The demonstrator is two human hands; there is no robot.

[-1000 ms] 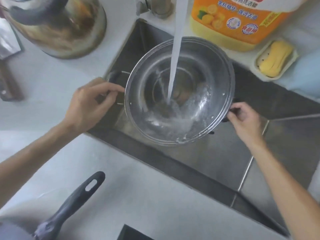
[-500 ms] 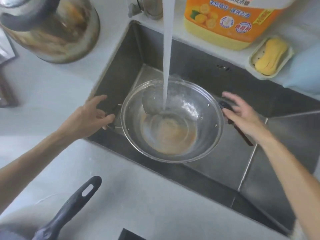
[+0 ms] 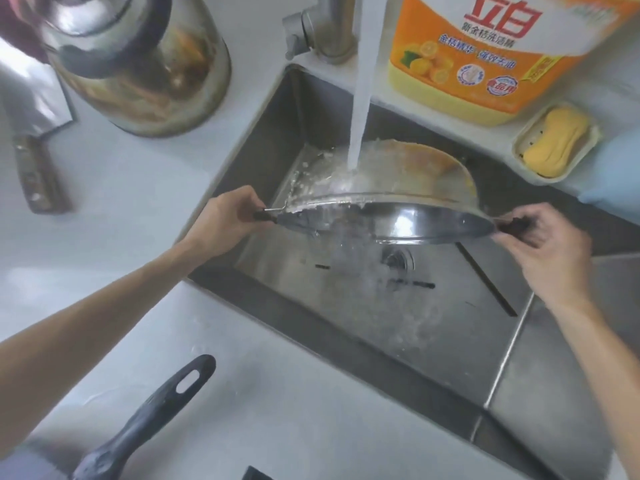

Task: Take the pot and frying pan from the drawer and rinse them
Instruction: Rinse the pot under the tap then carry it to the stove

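The steel pot (image 3: 398, 188) hangs over the sink (image 3: 277, 109), tipped steeply toward me so its rim faces down and its stained underside faces the tap. My left hand (image 3: 228, 223) grips the pot's left handle. My right hand (image 3: 540, 244) grips the dark right handle. Running water (image 3: 360, 98) from the faucet (image 3: 322, 26) strikes the pot's outer base, and water spills from the pot into the basin. The frying pan's dark handle (image 3: 149, 417) lies on the counter at the lower left; the pan's body is mostly out of frame.
A steel kettle (image 3: 138, 64) stands on the counter left of the faucet. A cleaver (image 3: 34, 140) lies at the far left. An orange detergent jug (image 3: 485, 53) and a soap dish with yellow soap (image 3: 554, 140) sit behind the sink. The drain (image 3: 398, 261) is under the pot.
The pot, upright and filling under the stream a second ago, has been tipped over toward me. The water in it is pouring out. Both hands now clasp its handles.
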